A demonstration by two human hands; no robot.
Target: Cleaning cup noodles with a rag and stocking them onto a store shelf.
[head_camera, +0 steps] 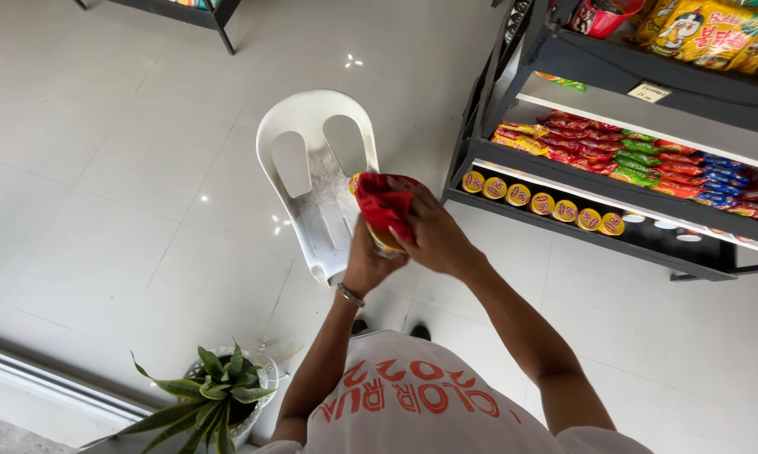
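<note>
My left hand (364, 262) grips a small round can (383, 242) with a yellow and red label, held in front of my chest. My right hand (433, 235) presses a red cloth (385, 203) over the top and side of that can, so most of the can is hidden. A metal bangle sits on my left wrist. Both hands hover above the seat of a white plastic chair (316, 160).
A dark metal shelf rack (614, 223) stands at right, holding several round yellow-lidded cans (543, 203), rows of colourful packets (648, 160) and yellow packets higher up. A potted green plant (215, 399) stands at lower left. The floor is pale glossy tile.
</note>
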